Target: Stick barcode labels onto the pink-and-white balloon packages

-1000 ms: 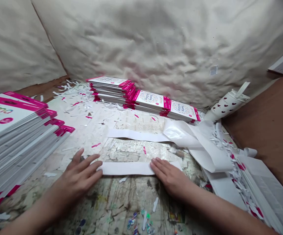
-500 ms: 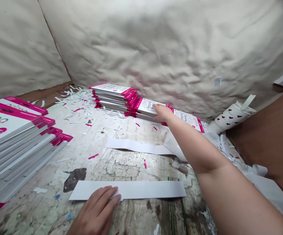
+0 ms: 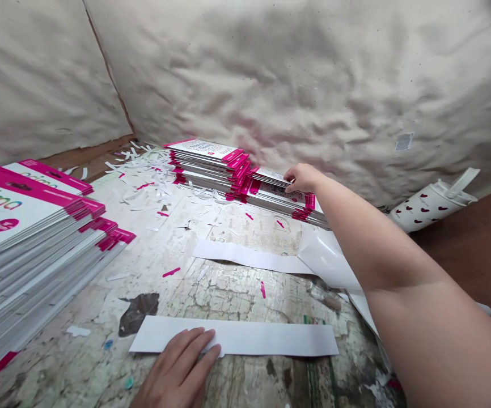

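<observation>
My left hand lies flat, fingers stretched out, on a long white paper strip at the front of the table. Far across the table, my right hand pinches the edge of a few flat white-and-pink printed packs. They are raised off a low stack of the same packs, whose printed top shows underneath. Just left of it stands a taller stack of packs. A second white paper strip lies between my two hands, its right end meeting a glossy white sheet.
A large pile of similar packs fills the left side. Paper shreds gather in the back left corner, with pink cut-outs scattered about. A white tumbler with hearts leans at the right. A wrinkled covered wall closes the back.
My right hand has closed on the top packs and lifted them, baring the stack underneath. My left hand stays on the strip. The view has shifted slightly.
</observation>
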`<state>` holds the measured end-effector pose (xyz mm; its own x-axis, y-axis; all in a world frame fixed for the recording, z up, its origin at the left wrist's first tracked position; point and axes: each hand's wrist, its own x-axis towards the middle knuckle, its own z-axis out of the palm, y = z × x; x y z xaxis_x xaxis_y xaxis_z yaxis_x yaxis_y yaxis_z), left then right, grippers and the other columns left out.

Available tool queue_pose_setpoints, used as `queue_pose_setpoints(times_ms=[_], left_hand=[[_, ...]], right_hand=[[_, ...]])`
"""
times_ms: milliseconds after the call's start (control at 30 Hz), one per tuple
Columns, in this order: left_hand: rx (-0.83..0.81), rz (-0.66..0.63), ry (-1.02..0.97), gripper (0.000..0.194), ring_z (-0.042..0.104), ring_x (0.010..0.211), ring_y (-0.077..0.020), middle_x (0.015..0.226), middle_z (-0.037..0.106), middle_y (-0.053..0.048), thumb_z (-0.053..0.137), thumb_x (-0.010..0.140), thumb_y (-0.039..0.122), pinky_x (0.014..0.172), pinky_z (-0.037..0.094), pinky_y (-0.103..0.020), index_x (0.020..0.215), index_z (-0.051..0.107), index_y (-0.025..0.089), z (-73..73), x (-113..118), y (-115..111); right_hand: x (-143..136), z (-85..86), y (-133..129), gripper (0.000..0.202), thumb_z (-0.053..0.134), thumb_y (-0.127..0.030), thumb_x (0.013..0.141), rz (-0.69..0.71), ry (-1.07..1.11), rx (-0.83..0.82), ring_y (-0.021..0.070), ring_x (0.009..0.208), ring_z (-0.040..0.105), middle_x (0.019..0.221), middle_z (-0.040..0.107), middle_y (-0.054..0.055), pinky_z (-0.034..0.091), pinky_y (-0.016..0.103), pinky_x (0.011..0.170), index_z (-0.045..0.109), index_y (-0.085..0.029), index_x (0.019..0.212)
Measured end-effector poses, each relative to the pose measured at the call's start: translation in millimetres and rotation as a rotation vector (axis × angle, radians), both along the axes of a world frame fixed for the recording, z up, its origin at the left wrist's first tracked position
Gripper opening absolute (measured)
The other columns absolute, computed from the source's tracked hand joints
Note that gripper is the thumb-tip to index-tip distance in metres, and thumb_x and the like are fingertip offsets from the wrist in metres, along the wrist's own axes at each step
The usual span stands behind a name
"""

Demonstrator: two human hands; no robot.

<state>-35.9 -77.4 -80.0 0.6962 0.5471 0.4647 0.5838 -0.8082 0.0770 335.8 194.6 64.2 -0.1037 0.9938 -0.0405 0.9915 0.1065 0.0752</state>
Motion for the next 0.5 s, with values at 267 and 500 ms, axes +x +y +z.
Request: queue_pose_setpoints(times_ms=[267,500], left_hand=[[-0.030,0.017,-0.019,0.036,0.051,0.115,-0.0237,0.120,0.061,-0.006,0.051,0.079,0.013,0.094,0.046,-0.034,0.113,0.061,0.022,1.7,4.6,-1.1],[-0.143,0.031,-0.306,0.039,0.050,0.116,-0.0234,0.121,0.059,-0.008,0.050,0.080,0.008,0.097,0.044,-0.038,0.114,0.060,0.024,10.7,7.7,-7.5]], right_hand=[[-27.9,-21.5,-22.9,0.036,0.053,-0.009,0.076,-0.197,-0.047,0.231,0.0253,0.094,0.062,0.108,0.064,0.015,0.046,0.031,0.077,0.060,-0.014,0.111],[-30.2,14.2,-93.3,0.036,0.046,-0.013,0.082,-0.112,0.045,0.383,0.0239,0.102,0.059,0.114,0.065,0.005,0.045,0.031,0.083,0.060,-0.025,0.113]])
